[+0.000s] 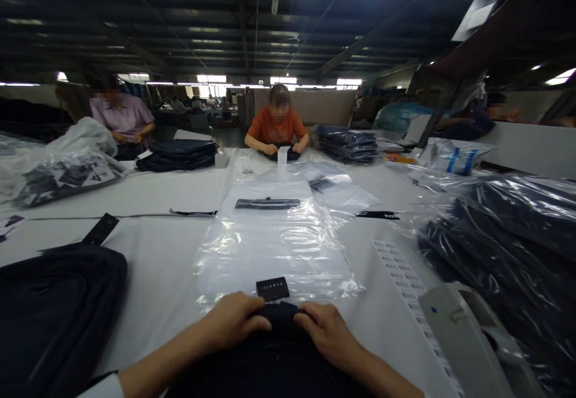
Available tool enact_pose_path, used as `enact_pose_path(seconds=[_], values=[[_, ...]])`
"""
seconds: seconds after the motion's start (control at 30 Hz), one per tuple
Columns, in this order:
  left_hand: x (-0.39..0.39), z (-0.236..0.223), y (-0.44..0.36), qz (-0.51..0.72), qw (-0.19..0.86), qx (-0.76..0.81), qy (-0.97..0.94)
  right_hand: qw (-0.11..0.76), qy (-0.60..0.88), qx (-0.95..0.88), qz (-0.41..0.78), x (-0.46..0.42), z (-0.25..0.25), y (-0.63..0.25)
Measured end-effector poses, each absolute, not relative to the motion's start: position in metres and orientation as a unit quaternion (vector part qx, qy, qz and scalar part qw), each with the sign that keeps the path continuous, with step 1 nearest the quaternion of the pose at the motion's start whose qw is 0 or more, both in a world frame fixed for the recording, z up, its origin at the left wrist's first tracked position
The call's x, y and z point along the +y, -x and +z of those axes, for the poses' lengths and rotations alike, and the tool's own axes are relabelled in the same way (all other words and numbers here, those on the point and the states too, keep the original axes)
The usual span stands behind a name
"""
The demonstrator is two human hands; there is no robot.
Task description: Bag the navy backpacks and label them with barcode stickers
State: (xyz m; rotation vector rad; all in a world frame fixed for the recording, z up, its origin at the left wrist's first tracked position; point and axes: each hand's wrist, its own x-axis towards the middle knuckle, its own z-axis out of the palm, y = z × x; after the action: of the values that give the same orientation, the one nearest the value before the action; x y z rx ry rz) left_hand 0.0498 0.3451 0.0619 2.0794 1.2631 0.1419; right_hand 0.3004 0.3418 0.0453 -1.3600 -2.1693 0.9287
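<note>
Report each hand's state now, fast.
Left hand: closed on the left part of the dark fabric item's far edge.
Right hand: closed on the right part.

Six o'clock holds one dark fabric item (270, 365), one black tag (272, 289); four o'clock holds one label sheet (407, 290), one grey device (463, 332).

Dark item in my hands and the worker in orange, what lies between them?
In the head view: a black tag by the dark item, then clear plastic bags, then a white slip in front of the worker in orange.
</note>
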Motion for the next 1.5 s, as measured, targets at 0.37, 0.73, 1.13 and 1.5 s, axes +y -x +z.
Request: enact_pose_path(seconds=[0.37,0.73,1.13,1.5], values=[[0.355,0.028,-0.049,0.083,0.237,0.629,-0.736,0.168,0.61,-0.722,0.279,0.363,0.027,-0.29],[0.343,0.091,-0.042,0.1,0.285,0.577,-0.758,0.115,0.57,-0.727,0.365,0.368,0.089,-0.311],[0.341,0.072,-0.043,0.21,0.57,0.471,-0.64,0.163,0.565,-0.591,0.553,0.354,0.075,-0.315],[0.332,0.064,-0.022,0.196,0.451,0.575,-0.654,0.265,0.657,-0.542,0.452,0.323,0.049,-0.344]])
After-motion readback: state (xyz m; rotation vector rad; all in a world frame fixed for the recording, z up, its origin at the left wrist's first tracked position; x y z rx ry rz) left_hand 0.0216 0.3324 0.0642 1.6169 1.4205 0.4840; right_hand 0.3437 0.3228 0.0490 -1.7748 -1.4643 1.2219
